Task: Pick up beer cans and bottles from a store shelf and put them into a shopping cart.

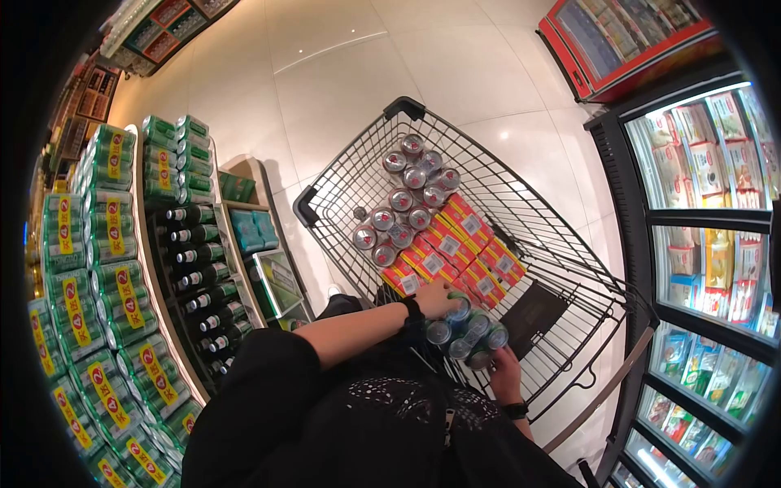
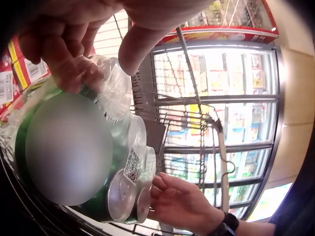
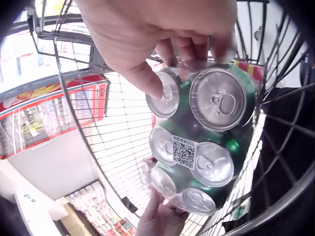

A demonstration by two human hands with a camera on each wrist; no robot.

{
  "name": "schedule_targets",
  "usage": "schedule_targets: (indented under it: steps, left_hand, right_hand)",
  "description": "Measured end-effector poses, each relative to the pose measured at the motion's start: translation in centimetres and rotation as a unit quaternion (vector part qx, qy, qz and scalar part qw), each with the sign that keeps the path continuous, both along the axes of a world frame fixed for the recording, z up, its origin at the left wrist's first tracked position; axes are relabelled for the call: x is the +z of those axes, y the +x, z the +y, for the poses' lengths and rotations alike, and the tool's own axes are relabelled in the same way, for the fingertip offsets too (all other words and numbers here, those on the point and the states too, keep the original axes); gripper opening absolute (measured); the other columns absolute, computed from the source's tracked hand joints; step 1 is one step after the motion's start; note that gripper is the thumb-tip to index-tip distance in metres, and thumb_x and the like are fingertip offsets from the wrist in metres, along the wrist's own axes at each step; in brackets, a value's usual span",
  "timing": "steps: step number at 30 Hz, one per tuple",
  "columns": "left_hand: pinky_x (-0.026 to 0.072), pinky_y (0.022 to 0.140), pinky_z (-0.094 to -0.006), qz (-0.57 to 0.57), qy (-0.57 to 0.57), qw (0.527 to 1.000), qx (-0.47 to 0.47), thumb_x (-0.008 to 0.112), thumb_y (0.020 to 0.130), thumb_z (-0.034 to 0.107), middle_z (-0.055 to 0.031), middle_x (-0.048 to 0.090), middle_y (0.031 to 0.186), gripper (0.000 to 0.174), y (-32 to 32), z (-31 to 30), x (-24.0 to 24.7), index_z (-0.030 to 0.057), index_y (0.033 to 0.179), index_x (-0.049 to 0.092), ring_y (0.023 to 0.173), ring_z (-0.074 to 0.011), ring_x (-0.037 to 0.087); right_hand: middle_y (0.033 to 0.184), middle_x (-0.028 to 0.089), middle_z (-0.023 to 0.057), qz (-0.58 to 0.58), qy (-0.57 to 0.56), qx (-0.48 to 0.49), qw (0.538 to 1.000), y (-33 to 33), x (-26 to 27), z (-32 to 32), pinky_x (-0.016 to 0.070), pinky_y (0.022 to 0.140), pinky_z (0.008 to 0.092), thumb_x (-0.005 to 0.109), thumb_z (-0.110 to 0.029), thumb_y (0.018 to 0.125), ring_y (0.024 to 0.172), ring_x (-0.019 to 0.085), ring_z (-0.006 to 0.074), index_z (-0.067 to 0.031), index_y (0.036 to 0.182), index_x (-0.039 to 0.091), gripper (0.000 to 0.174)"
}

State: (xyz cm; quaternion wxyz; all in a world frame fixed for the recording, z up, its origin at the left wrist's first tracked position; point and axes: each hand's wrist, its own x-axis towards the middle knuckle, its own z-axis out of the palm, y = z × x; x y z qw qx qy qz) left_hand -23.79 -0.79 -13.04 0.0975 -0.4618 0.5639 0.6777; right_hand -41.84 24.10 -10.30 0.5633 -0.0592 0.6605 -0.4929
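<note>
A shrink-wrapped pack of green cans (image 1: 468,332) is at the near end of the cart, its silver can tops showing. My left hand (image 1: 437,299) grips the pack's far left end; in the left wrist view its curled fingers (image 2: 74,73) pinch the clear wrap. My right hand (image 1: 505,376) holds the opposite end. Seen by the right wrist camera, the right thumb (image 3: 147,83) lies against a can top (image 3: 165,96), with the fingers bent over the pack's edge. A QR label (image 3: 183,152) sits between the can tops. The pack's underside is hidden.
Inside the wire cart (image 1: 561,268) are red-yellow boxes (image 1: 447,244) and several silver-topped cans (image 1: 415,177). Shelves of green can packs (image 1: 106,390) and dark bottles (image 1: 195,252) stand left. Lit glass-door fridges (image 1: 708,244) line the right; a red freezer (image 1: 618,49) stands beyond.
</note>
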Motion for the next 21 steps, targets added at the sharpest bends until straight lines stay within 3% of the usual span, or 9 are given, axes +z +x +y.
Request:
schedule_targets:
  steps: [2, 6, 9, 11, 15, 18, 21]
  left_hand:
    - [0.0554, 0.066, -0.0333, 0.003, 0.025, 0.998, 0.054, 0.071, 0.086, 0.033, -0.0108, 0.067, 0.087, 0.053, 1.4, -1.4, 3.6, -0.0002, 0.118, 0.046, 0.064, -0.0190, 0.068]
    - [0.0527, 0.062, -0.0282, 0.041, 0.056, 0.967, 0.246, 0.067, 0.093, 0.023, -0.0106, 0.064, 0.083, 0.043, 5.2, -2.8, 8.5, 0.0012, 0.119, 0.041, 0.070, -0.0160, 0.065]
    - [0.0517, 0.061, -0.0309, 0.086, -0.017, 0.948, 0.307, 0.066, 0.091, 0.023, -0.0092, 0.065, 0.082, 0.041, 8.5, -3.2, 7.4, 0.0000, 0.116, 0.042, 0.068, -0.0178, 0.067]
    - [0.0483, 0.062, -0.0293, 0.125, -0.035, 0.915, 0.383, 0.065, 0.092, 0.024, -0.0077, 0.064, 0.081, 0.039, 10.1, -4.1, 9.7, 0.0012, 0.113, 0.042, 0.070, -0.0157, 0.063]
    - [0.0444, 0.063, -0.0270, 0.143, -0.073, 0.870, 0.466, 0.064, 0.092, 0.018, -0.0053, 0.057, 0.081, 0.033, 13.2, -6.3, 9.8, 0.0021, 0.110, 0.041, 0.072, -0.0118, 0.054]
    - [0.0439, 0.068, -0.0261, 0.142, -0.112, 0.857, 0.483, 0.062, 0.090, 0.010, -0.0036, 0.051, 0.087, 0.029, 15.0, -7.3, 9.9, 0.0028, 0.108, 0.040, 0.077, -0.0105, 0.050]
    - [0.0435, 0.073, -0.0258, 0.168, -0.095, 0.812, 0.551, 0.064, 0.089, 0.008, -0.0046, 0.052, 0.091, 0.030, 16.1, -8.8, 11.3, 0.0038, 0.107, 0.040, 0.082, -0.0108, 0.050]
  right_hand:
    - [0.125, 0.063, 0.0080, 0.013, -0.041, -0.002, 0.999, -0.4, 2.4, -3.7, 0.0478, 0.097, 0.0353, 0.056, -0.010, 0.096, 0.110, 0.062, 0.0181, 0.0021, 0.135, 0.053, 0.041]
    - [0.128, 0.061, 0.0137, -0.061, -0.092, -0.053, 0.992, -1.4, 6.5, -11.5, 0.0480, 0.100, 0.0353, 0.054, -0.008, 0.097, 0.116, 0.060, 0.0204, 0.0085, 0.134, 0.050, 0.041]
    - [0.129, 0.060, 0.0160, 0.002, -0.169, 0.010, 0.986, -0.8, 7.5, -17.9, 0.0488, 0.099, 0.0346, 0.053, -0.007, 0.097, 0.119, 0.058, 0.0215, 0.0096, 0.135, 0.049, 0.042]
    - [0.129, 0.060, 0.0169, -0.010, -0.178, 0.031, 0.984, 0.9, 8.8, -22.9, 0.0440, 0.104, 0.0343, 0.052, -0.007, 0.097, 0.117, 0.058, 0.0219, 0.0090, 0.137, 0.047, 0.044]
    - [0.127, 0.061, 0.0154, -0.041, -0.212, 0.136, 0.967, 2.7, 5.8, -31.6, 0.0491, 0.098, 0.0319, 0.058, -0.006, 0.096, 0.112, 0.061, 0.0194, 0.0060, 0.136, 0.049, 0.043]
    - [0.113, 0.068, 0.0126, -0.069, -0.220, 0.167, 0.959, 5.9, 4.9, -37.8, 0.0522, 0.090, 0.0277, 0.064, -0.006, 0.093, 0.102, 0.066, 0.0161, 0.0064, 0.131, 0.053, 0.042]
    - [0.113, 0.068, 0.0107, -0.057, -0.225, 0.197, 0.953, 8.3, 3.3, -42.0, 0.0547, 0.086, 0.0277, 0.062, -0.008, 0.095, 0.097, 0.067, 0.0152, 0.0043, 0.127, 0.058, 0.035]
